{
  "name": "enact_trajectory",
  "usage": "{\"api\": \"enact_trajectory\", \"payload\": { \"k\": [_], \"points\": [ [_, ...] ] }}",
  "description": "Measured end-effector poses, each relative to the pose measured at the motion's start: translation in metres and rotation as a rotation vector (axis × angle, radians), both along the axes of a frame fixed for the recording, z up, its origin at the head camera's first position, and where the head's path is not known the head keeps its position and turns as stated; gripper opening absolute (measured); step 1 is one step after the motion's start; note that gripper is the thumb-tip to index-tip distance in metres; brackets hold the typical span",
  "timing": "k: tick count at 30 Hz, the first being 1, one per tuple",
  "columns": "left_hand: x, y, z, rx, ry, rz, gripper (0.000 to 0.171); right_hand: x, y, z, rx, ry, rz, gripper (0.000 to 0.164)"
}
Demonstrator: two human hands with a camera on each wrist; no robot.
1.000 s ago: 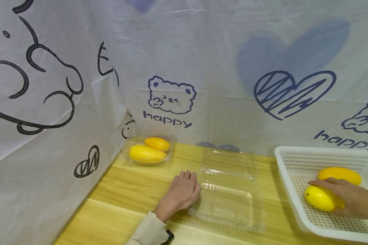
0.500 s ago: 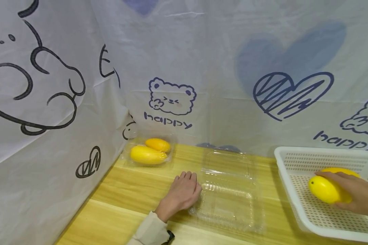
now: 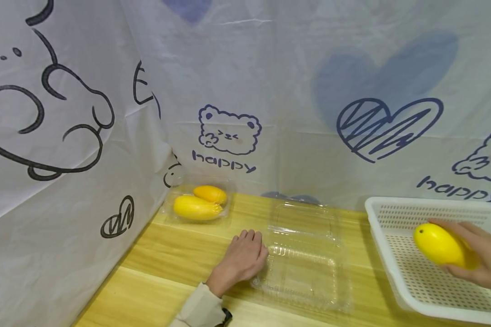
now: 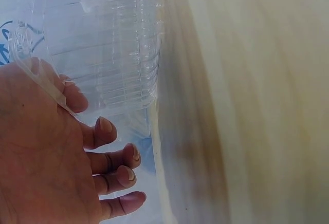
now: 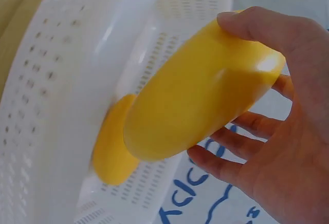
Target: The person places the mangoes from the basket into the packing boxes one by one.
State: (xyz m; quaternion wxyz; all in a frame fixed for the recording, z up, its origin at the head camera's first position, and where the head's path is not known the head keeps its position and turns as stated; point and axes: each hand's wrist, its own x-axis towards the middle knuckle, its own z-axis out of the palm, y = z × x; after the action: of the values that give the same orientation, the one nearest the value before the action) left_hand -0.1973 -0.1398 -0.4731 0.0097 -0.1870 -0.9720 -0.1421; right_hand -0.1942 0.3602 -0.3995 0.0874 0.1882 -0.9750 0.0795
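My right hand (image 3: 478, 259) grips a smooth, long oval yellow fruit (image 3: 438, 243) with a dark dot at one tip. In the right wrist view, thumb and fingertips press its sides as it hangs over the white basket (image 5: 61, 106). A second yellow fruit (image 5: 110, 147) lies in that basket, hidden in the head view. My left hand (image 3: 241, 256) rests at the left edge of an opened clear plastic box (image 3: 303, 268). In the left wrist view its thumb lies at the box's clear rim (image 4: 38, 80), and its loosely bent fingers (image 4: 115, 180) stand apart from it.
Another clear box (image 3: 228, 181) at the back left contains two yellow fruits (image 3: 196, 208). The wooden table (image 3: 167, 268) meets white printed cloth (image 3: 303, 91) at the back and left. The basket's raised rim (image 3: 382, 245) faces the clear box.
My right hand has lifted the yellow fruit from the basket floor and shifted slightly right, covering the other fruit from the head view. The left hand stays in place.
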Motion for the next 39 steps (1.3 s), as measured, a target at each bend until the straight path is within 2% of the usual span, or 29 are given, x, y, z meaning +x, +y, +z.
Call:
{"api": "enact_trajectory", "payload": {
  "k": [6, 13, 18, 23, 29, 39],
  "points": [
    [0.0, 0.0, 0.0, -0.004, -0.006, -0.005, 0.024, 0.008, -0.009, 0.003, -0.069, 0.068, -0.042, 0.117],
    [-0.001, 0.0, -0.001, -0.001, -0.004, -0.008, 0.024, 0.013, -0.016, 0.007, -0.163, 0.117, -0.085, 0.118],
    [-0.001, 0.001, -0.002, 0.002, -0.01, -0.011, 0.024, 0.02, -0.023, 0.008, -0.218, 0.15, -0.084, 0.115],
    [-0.001, 0.001, -0.001, -0.002, -0.006, -0.007, 0.024, 0.025, -0.031, 0.01, -0.276, 0.155, -0.098, 0.113],
    [-0.002, -0.001, -0.001, -0.008, -0.013, -0.002, 0.024, 0.028, -0.04, 0.019, -0.32, 0.112, -0.157, 0.11],
    [-0.002, -0.001, -0.001, -0.006, -0.027, -0.005, 0.027, 0.033, -0.049, 0.029, -0.424, 0.139, -0.198, 0.103]
  ]
}}
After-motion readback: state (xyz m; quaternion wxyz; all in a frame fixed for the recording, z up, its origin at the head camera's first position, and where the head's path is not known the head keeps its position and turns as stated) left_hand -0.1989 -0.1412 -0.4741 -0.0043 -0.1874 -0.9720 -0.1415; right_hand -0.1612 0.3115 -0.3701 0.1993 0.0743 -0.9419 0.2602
